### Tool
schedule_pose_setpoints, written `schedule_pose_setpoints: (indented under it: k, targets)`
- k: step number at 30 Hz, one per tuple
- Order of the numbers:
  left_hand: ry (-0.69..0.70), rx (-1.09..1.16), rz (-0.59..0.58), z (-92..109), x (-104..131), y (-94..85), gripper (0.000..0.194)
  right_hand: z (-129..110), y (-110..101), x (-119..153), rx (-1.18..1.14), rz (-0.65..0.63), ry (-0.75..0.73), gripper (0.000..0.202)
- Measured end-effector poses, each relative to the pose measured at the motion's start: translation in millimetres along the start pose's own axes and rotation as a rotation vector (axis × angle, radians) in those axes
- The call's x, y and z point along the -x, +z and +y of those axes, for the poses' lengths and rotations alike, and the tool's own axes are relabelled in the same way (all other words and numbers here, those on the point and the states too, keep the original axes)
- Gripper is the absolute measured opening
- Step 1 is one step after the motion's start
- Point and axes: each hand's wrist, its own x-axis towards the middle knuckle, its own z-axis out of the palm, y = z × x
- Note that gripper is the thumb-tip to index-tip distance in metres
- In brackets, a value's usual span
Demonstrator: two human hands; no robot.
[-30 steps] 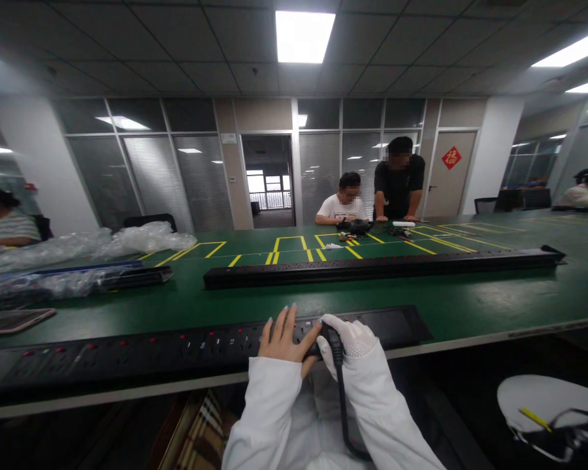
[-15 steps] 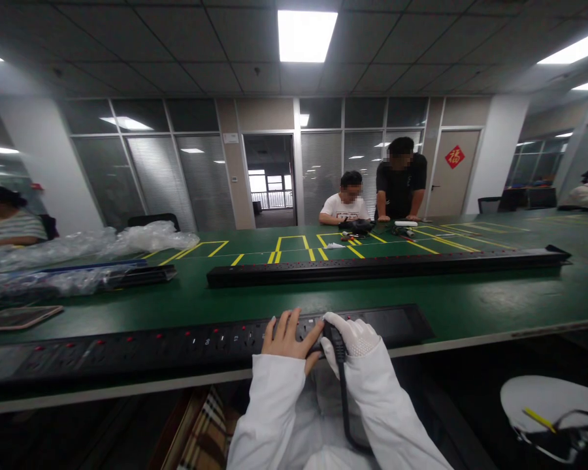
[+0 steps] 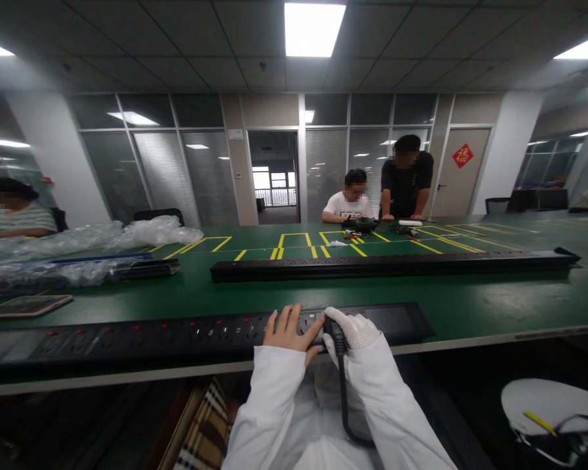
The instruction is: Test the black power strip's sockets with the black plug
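A long black power strip [image 3: 176, 339] with several sockets and small red lights lies along the near edge of the green table. My left hand [image 3: 290, 331], bare, rests on it with the fingers spread, the thumb side beside the plug. In a white dotted glove, my right hand [image 3: 357, 331] is closed around a black plug [image 3: 337, 334] at the strip's top face. From the plug a thick black cable [image 3: 345, 398] hangs down over my lap. Whether the plug's pins sit in a socket is hidden by my hands.
A second black power strip [image 3: 392, 266] lies farther back on the green table [image 3: 196, 297]. To the left are a phone [image 3: 27, 306] and crumpled clear plastic wrap [image 3: 151, 232]. Two people are across the table, near tools [image 3: 360, 234]. A white stool [image 3: 549, 401] stands low right.
The view has shifted slightly, moving the scene a little to the right. Both hands keep nearly the same place on the strip, and the right one still grips the plug.
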Motion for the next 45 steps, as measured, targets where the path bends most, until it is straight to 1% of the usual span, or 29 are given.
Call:
schedule_pose_setpoints:
  k: [5,8,11,14,18,25,30,35,39,45]
  targets:
    - [0.003,-0.02,0.005,-1.3,-1.4,4.5,0.06,0.4,1.2,-0.7,-0.02,0.0,-0.007,0.041]
    - [-0.003,-0.027,0.016,-1.3,-0.8,6.3,0.061,-2.7,1.1,2.0,-0.041,0.042,0.046,0.038]
    - [-0.007,-0.031,0.024,0.2,1.2,3.3,0.061,-6.7,-0.2,5.8,-0.036,0.062,0.114,0.035]
    - [-0.004,-0.022,0.015,1.5,2.6,-1.4,0.06,-8.2,0.8,7.6,-0.041,0.096,0.133,0.034]
    - [-0.006,-0.017,0.012,1.4,1.9,-3.0,0.06,-7.0,4.4,6.6,-0.042,0.123,0.137,0.034]
    - [-0.004,-0.018,0.012,0.5,0.5,1.0,0.061,-7.1,2.9,5.0,-0.028,0.09,0.125,0.034]
    - [-0.003,-0.013,0.023,0.7,1.8,-0.1,0.059,-7.5,2.6,4.7,-0.075,0.109,0.103,0.035]
    - [-0.012,-0.003,0.04,1.1,1.4,2.0,0.059,-5.8,5.4,5.3,-0.061,0.123,0.118,0.035]
    - [-0.009,-0.006,0.038,1.2,1.6,2.3,0.061,-7.2,3.6,5.6,-0.065,0.121,0.106,0.036]
    - [-0.002,-0.014,0.05,1.1,2.0,2.7,0.062,-8.0,3.9,7.7,-0.034,0.116,0.136,0.034]
